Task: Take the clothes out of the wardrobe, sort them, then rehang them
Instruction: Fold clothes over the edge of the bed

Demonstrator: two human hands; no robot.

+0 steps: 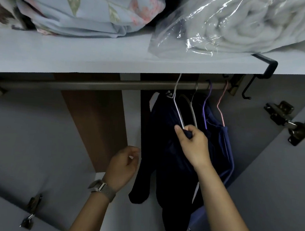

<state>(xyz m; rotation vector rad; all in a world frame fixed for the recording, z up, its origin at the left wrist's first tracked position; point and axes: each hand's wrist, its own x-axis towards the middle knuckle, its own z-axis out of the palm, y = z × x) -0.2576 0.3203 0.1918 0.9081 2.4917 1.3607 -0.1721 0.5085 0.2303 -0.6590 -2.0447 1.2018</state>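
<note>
Wardrobe (279, 180) open, doors swung out at both frame edges; rail (96, 83) runs across mid-frame under the shelf (79, 55); clothes bunched at the rail's right end, centre-right of frame. Four hangers on the rail: white hanger (176, 106), a pale one just right of it (192, 109), purple hanger (205, 108), pink hanger (220, 109). Dark navy garment (156, 152) hangs from the white hanger, sleeve dangling to lower centre; blue garment (224, 148) behind it on the right, under the purple and pink hangers. Right hand (193, 146) centre frame; fingers (180, 135) curled, pinching a fold of the navy garment just below the white hanger's arm. Left hand (124, 166) left of the clothes, loosely curled, holding nothing, not touching fabric; watch (102, 189) on its wrist. Shelf on top: floral bedding (83, 9) folded at upper left; clear plastic bag (172, 35) at upper right with a white blanket (255, 23) inside. Black hook (268, 69) clipped over the shelf edge, upper right.
</note>
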